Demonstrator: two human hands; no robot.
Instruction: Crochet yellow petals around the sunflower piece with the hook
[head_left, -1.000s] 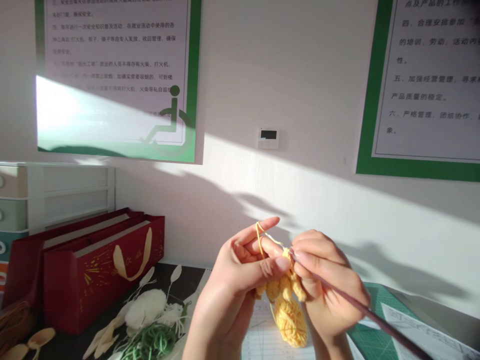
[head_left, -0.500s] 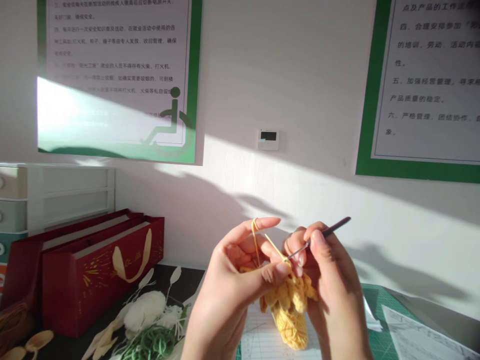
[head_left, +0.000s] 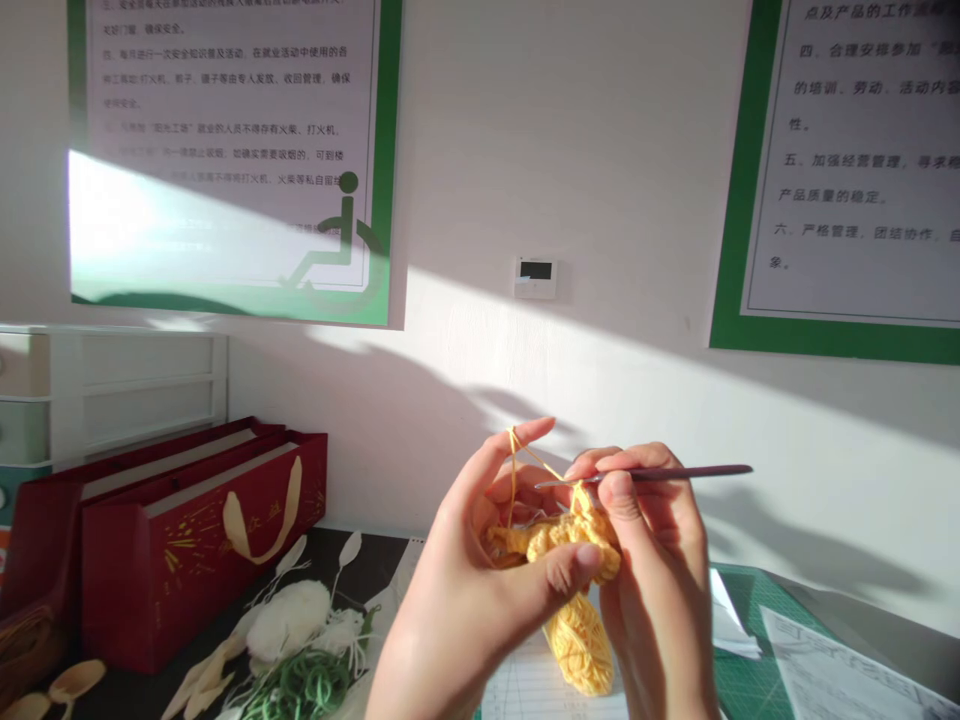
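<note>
My left hand point(head_left: 487, 560) is closed on a yellow crochet piece point(head_left: 551, 538), its thumb lying across the front. Yellow yarn point(head_left: 513, 475) loops over the raised left index finger and runs down to the work. In my right hand point(head_left: 660, 540) is a dark-handled crochet hook point(head_left: 694, 471), held nearly level between thumb and fingers. Its thin tip passes through the top of the yellow work and points left. Below the hands, a ball of yellow yarn point(head_left: 581, 650) rests on a lined paper sheet point(head_left: 517, 685). The far fingers of my left hand are partly hidden.
Left on the dark table are red gift bags point(head_left: 202, 540), a white yarn ball point(head_left: 289, 625), green yarn point(head_left: 307, 685) and pale wooden-looking pieces point(head_left: 77, 680). Behind stands a drawer unit point(head_left: 150, 385). A green cutting mat point(head_left: 757, 590) with a printed sheet point(head_left: 847, 665) lies right.
The hook has turned from a slant to nearly level, its tip now farther left. The crochet piece has tilted up between my hands, and my left index finger has risen slightly.
</note>
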